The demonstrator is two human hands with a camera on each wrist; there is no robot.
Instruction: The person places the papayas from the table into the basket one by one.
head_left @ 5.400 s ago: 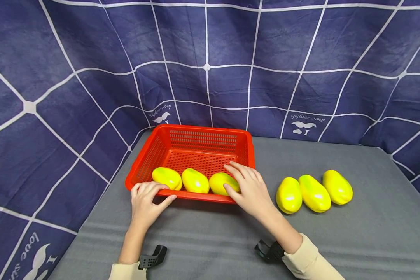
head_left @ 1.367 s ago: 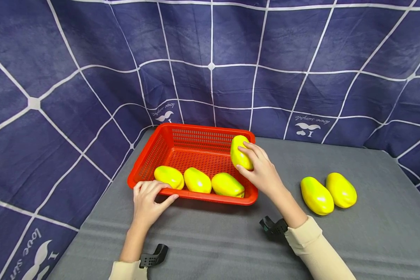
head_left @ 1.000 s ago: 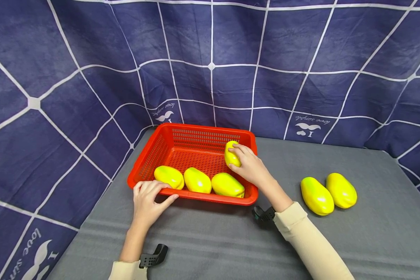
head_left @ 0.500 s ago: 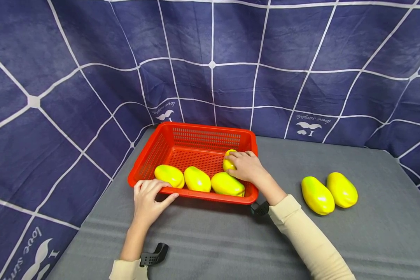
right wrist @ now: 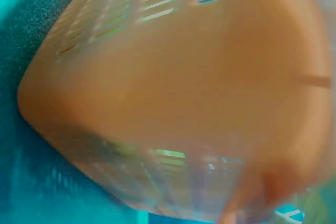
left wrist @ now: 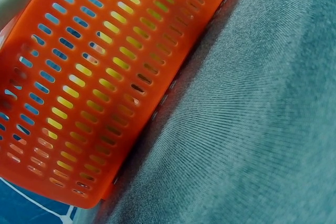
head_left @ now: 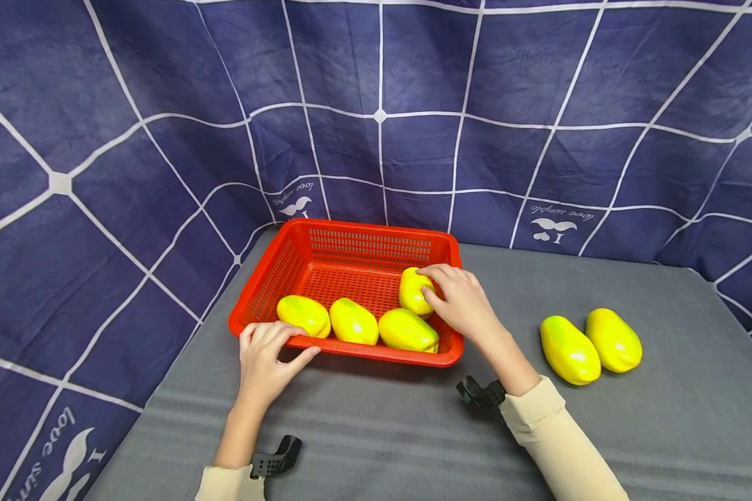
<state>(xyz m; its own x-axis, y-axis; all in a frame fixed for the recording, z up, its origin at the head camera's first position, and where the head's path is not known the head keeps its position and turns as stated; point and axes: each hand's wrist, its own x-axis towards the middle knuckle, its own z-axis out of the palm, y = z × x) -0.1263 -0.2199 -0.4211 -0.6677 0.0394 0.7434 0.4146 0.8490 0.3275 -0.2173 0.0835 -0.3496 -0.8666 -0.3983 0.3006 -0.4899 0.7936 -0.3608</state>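
The red plastic basket [head_left: 351, 353] has several yellow papayas in it. Three lie in a row along its front wall: a left papaya [head_left: 302, 315], a middle papaya [head_left: 354, 321] and a right papaya [head_left: 407, 330]. Behind the right one sits another papaya [head_left: 411, 292], near the right wall. My left hand [head_left: 266, 358] grips the front rim at the left corner, fingers over the edge and thumb outside. My right hand [head_left: 464, 300] is at the rear papaya's right side, fingers loosely spread; contact is hard to tell. In the right wrist view the basket [right wrist: 157, 87] is blurred.
Two more papayas lie on the grey cloth right of the basket, a longer papaya [head_left: 570, 350] beside another papaya [head_left: 613, 341]. A blue curtain [head_left: 476, 139] with white grid lines rises behind and at the left.
My right hand has brought a papaya over the right wall and set it down behind the front row, then drawn back rightward with looser fingers. My left hand has stayed on the rim.
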